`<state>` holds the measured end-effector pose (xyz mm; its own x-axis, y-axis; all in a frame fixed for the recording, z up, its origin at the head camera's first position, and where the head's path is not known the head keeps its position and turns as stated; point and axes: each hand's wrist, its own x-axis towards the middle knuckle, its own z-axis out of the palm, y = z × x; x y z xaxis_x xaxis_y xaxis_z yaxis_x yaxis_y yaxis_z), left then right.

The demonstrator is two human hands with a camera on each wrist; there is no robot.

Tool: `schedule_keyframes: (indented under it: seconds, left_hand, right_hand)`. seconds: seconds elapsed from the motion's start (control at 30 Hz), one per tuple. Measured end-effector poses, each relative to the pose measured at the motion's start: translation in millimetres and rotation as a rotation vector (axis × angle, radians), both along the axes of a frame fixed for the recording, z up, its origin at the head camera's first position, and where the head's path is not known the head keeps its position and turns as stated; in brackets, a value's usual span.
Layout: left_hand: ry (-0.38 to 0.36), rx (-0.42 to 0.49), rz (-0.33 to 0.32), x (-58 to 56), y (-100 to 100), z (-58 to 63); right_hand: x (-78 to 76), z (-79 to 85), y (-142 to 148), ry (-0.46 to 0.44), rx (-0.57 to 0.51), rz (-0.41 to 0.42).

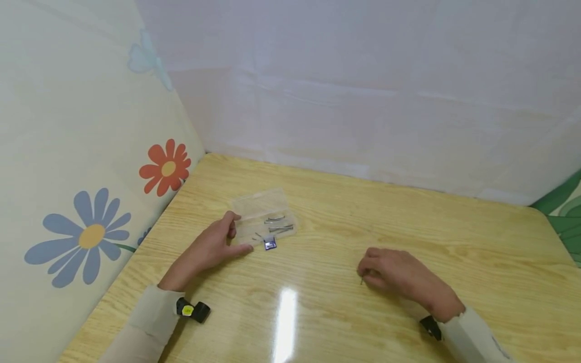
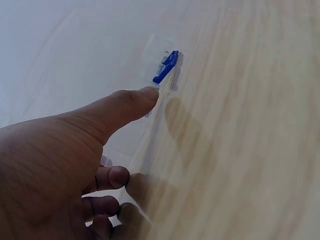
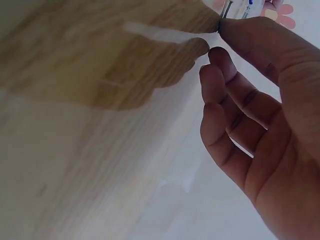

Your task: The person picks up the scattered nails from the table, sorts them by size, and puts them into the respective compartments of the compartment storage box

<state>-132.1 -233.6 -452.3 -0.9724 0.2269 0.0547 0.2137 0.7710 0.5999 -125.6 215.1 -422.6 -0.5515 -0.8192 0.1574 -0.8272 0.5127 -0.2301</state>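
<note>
A clear plastic box [image 1: 247, 229] lies on the table with its lid [image 1: 260, 203] tipped back. Several thin silver nails [image 1: 280, 229] rest in its compartments. At the front edge sits a blue clip [image 2: 166, 67], close to my left thumb [image 2: 135, 102]. My left hand [image 1: 211, 247] holds the box by its left side and front edge, fingers bent at the side. Well to the right of the box, my right hand [image 1: 401, 275] pinches a thin, dark metal nail [image 1: 361, 280] low over the tabletop. Most of that nail is hidden by the fingers.
The wood-grain table [image 1: 317, 201] meets a pale cloth wall [image 1: 363, 126] at the back. A wall with printed flowers [image 1: 91, 237] stands along the left edge. Light glares off the tabletop in front of the box. Each wrist wears a small black camera [image 1: 192, 310].
</note>
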Motion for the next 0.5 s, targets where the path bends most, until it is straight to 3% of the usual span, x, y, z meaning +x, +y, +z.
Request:
schedule_keyframes:
  seconds: [0.23, 0.5]
  left_hand:
    - [-0.004, -0.001, 0.001, -0.4, -0.1, -0.6]
    - [-0.012, -0.006, -0.003, -1.2, -0.1, -0.3]
  right_hand:
    - [0.1, 2.0, -2.4, -0.048, 0.025, -0.033]
    - [-1.8, 0.8, -6.0, -0.029, 0.072, -0.072]
